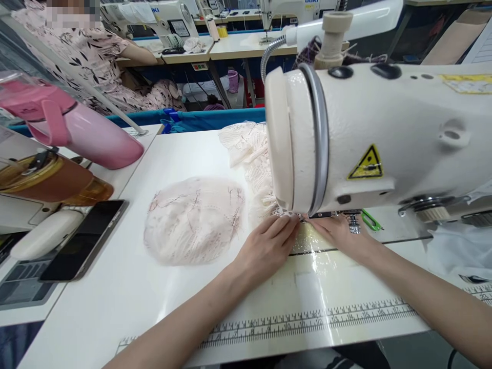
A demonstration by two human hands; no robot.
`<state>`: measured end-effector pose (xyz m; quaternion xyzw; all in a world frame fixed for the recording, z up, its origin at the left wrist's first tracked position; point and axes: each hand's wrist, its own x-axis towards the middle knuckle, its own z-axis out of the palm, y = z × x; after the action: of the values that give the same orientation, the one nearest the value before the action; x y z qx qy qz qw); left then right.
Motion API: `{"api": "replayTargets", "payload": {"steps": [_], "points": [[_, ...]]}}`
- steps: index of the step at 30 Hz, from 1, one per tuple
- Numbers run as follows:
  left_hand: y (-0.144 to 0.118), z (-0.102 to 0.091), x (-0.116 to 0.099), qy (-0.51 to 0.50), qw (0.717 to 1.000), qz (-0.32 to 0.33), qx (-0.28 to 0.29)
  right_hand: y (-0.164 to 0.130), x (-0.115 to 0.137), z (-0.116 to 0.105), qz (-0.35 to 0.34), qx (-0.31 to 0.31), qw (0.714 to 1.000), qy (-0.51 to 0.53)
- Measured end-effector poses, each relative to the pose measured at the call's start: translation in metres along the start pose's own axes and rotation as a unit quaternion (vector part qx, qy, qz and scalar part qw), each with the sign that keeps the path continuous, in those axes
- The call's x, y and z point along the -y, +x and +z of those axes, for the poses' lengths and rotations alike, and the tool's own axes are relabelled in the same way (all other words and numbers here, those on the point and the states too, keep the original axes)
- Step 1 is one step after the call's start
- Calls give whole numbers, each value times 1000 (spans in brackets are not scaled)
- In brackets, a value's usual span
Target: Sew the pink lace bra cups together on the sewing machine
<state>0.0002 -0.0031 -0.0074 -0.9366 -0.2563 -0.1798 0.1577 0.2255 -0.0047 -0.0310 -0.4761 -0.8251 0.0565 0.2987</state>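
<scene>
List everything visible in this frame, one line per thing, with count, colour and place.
sewing machine: one, white, right, over the hands
lace fabric: one strip, cream, left of the machine head
padded cup: one, pale pink, table centre
table: one, white, ruler printed at the near edge
phone: one, black, left edge
pink bottle: one, lying, upper left
amber bottle: one, below the pink one
green clip: one, under the machine arm
co-worker: one, floral top, far left
left hand: flat on fabric at the needle
right hand: flat beside it
</scene>
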Motion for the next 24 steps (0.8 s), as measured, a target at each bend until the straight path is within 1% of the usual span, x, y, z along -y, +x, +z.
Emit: {"api": "replayTargets", "payload": {"steps": [2,5,8,11,16,24], "points": [[-1,0,-1,-6,1000,4,2,1,2,-4,-26,12,998,-52],[0,1,0,-17,999,-32,8,3,10,-8,-55,22,992,-107],[2,1,2,-34,997,-66,20,4,18,-9,-42,38,991,-118],[4,2,4,-39,996,-74,20,5,23,-10,-25,56,992,-112],[3,1,4,-45,996,-79,14,5,23,-11,-17,69,993,-94],[5,0,4,-45,993,-102,29,-1,21,-7,11,94,988,-122]]}}
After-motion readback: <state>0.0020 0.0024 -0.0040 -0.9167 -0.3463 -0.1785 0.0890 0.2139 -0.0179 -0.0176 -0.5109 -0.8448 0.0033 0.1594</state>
